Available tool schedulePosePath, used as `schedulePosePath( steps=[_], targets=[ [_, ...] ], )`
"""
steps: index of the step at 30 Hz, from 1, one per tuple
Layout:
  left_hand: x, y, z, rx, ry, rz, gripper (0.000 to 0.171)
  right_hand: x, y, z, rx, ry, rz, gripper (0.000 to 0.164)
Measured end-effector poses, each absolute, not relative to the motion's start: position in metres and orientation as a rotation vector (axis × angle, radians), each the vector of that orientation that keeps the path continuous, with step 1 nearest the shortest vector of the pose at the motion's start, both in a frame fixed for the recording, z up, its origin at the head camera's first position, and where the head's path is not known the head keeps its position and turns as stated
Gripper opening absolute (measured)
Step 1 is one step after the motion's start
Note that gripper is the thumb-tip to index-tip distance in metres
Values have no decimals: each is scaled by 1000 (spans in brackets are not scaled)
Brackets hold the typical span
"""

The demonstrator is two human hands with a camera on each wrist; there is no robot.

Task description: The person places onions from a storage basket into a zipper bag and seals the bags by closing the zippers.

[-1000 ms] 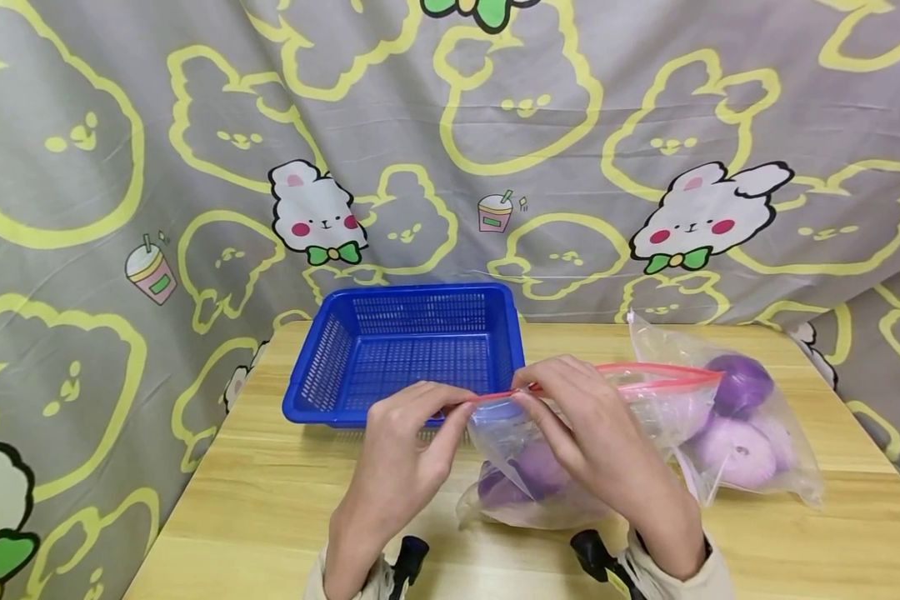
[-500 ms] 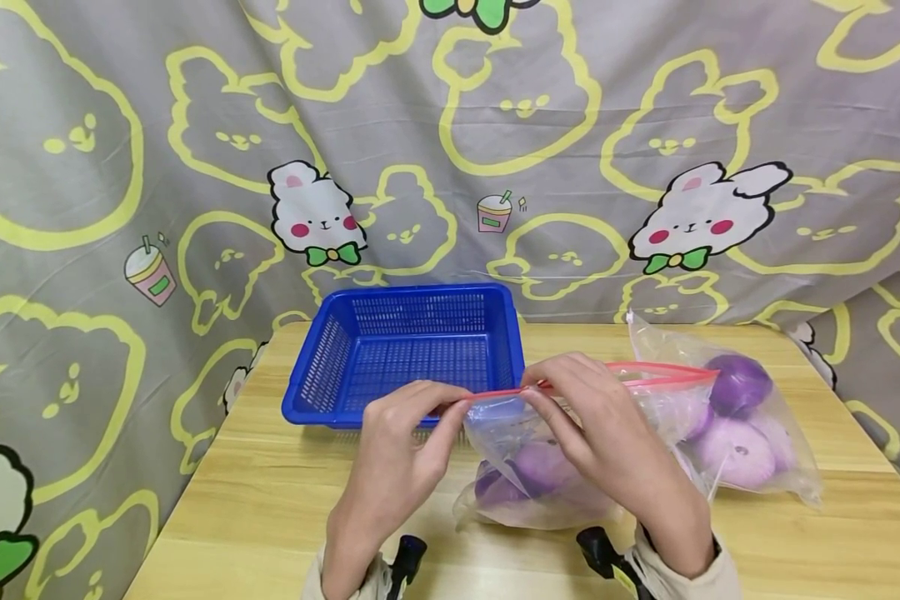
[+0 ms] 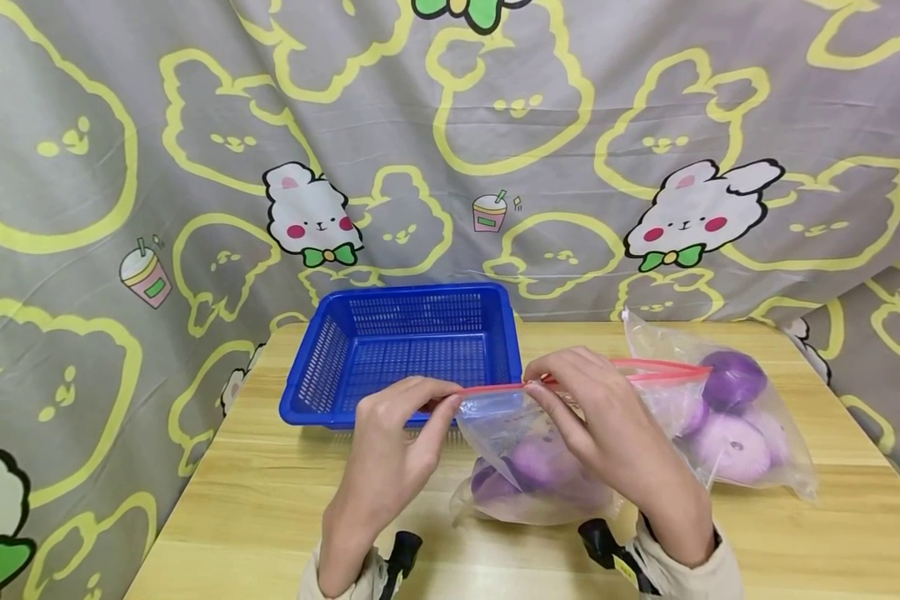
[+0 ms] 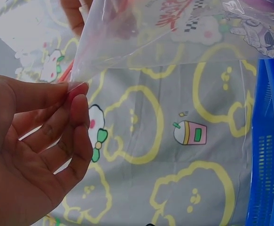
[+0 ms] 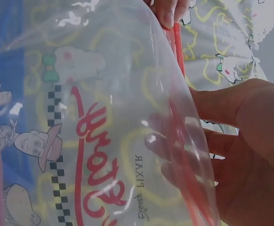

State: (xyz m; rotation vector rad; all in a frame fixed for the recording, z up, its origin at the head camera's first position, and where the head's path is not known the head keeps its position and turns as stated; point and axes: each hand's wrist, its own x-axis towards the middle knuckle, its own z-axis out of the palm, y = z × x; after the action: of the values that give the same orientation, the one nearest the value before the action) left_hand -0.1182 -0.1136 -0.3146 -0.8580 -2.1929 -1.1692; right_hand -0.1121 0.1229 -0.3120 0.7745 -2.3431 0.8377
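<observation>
A clear zip bag [image 3: 495, 425] with a red seal strip and several purple round things [image 3: 542, 462] inside stands on the table in the head view. My left hand [image 3: 390, 442] pinches the left end of the strip between thumb and forefinger. Further right along it, the thumb and forefinger of my right hand [image 3: 600, 417] squeeze the strip. Beyond that hand the mouth gapes. Up close in the right wrist view, the bag's film [image 5: 118, 94] bears red lettering and cartoon figures, with the right hand [image 5: 249, 132] at its edge. The left hand [image 4: 38, 136] grips the corner in the left wrist view.
Behind the hands sits a blue perforated basket [image 3: 412, 342], its inside bare. A second clear bag [image 3: 791, 471] holding more purple round things [image 3: 733, 382] lies to the right, partly behind the first. A patterned curtain [image 3: 390, 108] hangs along the table's back.
My right hand has slid a little to the right along the red strip, and the left hand has moved slightly left. The pressed stretch of strip between them is longer.
</observation>
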Motion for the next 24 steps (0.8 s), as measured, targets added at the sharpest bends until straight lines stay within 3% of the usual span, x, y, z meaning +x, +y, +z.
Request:
schedulePosePath(
  steps=[24],
  targets=[
    [-125, -118, -315, -842, -2079, -1177, 9, -114, 137, -313, 683, -2368, 834, 8]
  ],
)
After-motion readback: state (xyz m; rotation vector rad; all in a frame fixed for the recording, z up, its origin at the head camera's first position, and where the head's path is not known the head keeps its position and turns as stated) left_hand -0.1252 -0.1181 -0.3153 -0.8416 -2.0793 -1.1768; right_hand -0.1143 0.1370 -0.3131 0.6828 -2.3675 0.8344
